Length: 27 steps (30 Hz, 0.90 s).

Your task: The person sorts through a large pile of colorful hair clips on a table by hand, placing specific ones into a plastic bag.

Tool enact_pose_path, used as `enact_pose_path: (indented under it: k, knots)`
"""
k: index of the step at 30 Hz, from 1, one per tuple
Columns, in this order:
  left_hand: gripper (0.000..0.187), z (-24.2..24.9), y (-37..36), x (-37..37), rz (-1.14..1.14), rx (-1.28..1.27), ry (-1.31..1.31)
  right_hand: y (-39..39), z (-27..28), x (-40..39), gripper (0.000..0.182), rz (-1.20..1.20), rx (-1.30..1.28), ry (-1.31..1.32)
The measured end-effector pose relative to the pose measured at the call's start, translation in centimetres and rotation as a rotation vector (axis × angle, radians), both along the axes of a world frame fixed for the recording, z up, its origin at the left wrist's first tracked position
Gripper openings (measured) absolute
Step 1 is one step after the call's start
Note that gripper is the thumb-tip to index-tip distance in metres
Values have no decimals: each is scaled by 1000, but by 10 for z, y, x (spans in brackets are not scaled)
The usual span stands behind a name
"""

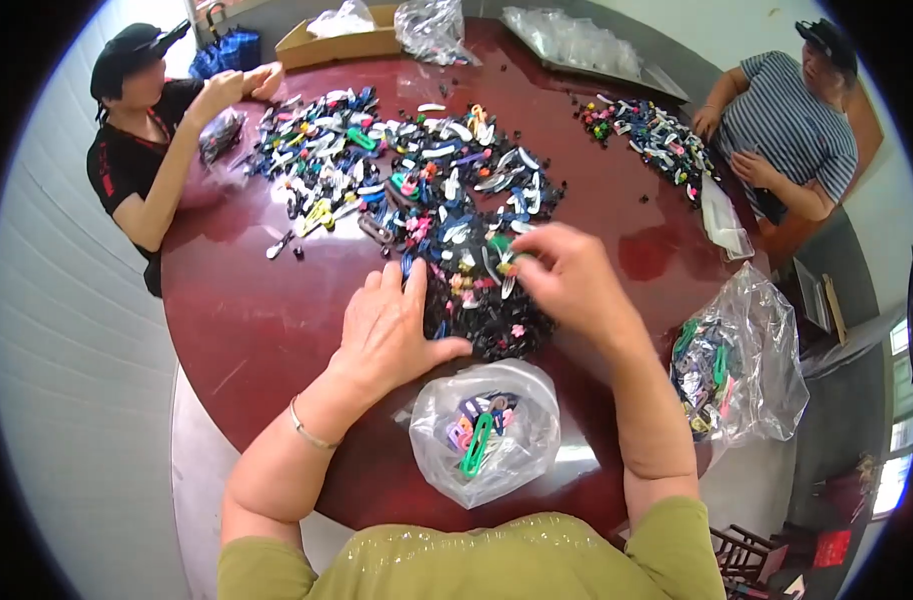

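Note:
A large heap of mixed hair clips [362,165] in many colours spreads over the dark red table [237,320]. My left hand [382,325] lies open at the heap's near edge, fingers stretched out and thumb apart. On the other side of the near part, my right hand [572,280] is closed in a pinch on a hair clip, beside a green one [498,244]; the fingertips partly hide it. Small black clips [492,330] lie between my hands. Close to my body stands an open clear plastic bag [432,465] holding several clips, with a long green clip [477,445] on top.
At the right edge sits a bigger clear bag [767,370] with clips. One person [137,150] sits at the left, another [797,130] at the right by a smaller clip pile [657,135]. A cardboard box [327,50] and a tray of plastic bags [577,50] stand at the back.

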State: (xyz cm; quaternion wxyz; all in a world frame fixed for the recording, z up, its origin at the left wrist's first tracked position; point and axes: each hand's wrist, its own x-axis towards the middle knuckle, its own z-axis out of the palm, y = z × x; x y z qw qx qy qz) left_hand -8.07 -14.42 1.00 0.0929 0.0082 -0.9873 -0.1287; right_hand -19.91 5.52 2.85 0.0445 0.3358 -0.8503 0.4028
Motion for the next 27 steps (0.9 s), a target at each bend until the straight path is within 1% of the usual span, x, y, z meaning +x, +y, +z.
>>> enact_pose_path:
  k: [3, 4, 6, 9, 12, 13, 16, 17, 20, 22, 24, 25, 26, 27]
  knots:
    - [87, -12, -3, -8, 35, 19, 83, 13, -2, -18, 17, -155, -4, 26]
    - [87, -17, -5, -11, 39, 25, 140, 18, -3, -24, 17, -222, 86, 75]
    - [84, -20, -9, -15, 64, 12, 162, 24, -14, -34, 19, -324, 257, 125]
    - [80, -24, -14, -18, 66, 6, 202, 22, -28, -38, 20, -278, 309, 61]
    - [78, -26, -16, -18, 46, 20, 220, 9, -26, -26, 21, -179, 228, -57]
    - [76, -26, -17, -19, 43, 31, 221, 6, -33, -26, 22, -136, 180, -31]
    - [73, -27, -19, -20, 42, 52, 238, -1, -27, -16, 24, -60, 102, -217]
    - [72, -28, -21, -22, 48, 54, 252, -2, -33, -17, 26, -20, 16, -274]
    - [69, -32, -26, -25, 57, 57, 286, -3, -38, -17, 23, 54, -65, -259]
    - [69, -34, -28, -25, 55, 74, 303, -1, -36, -20, 20, 41, -149, -330]
    - [64, -34, -28, -24, 33, 63, 368, 0, -23, -18, 16, 4, -234, -419]
    - [62, -34, -27, -24, 25, 58, 402, 1, -12, -17, 16, -30, -213, -443]
    - [59, -32, -26, -24, 6, 136, 404, 3, -3, -15, 15, -64, -192, -466]
    - [56, -30, -26, -23, -15, 214, 406, 5, 2, -14, 16, 9, -251, -527]
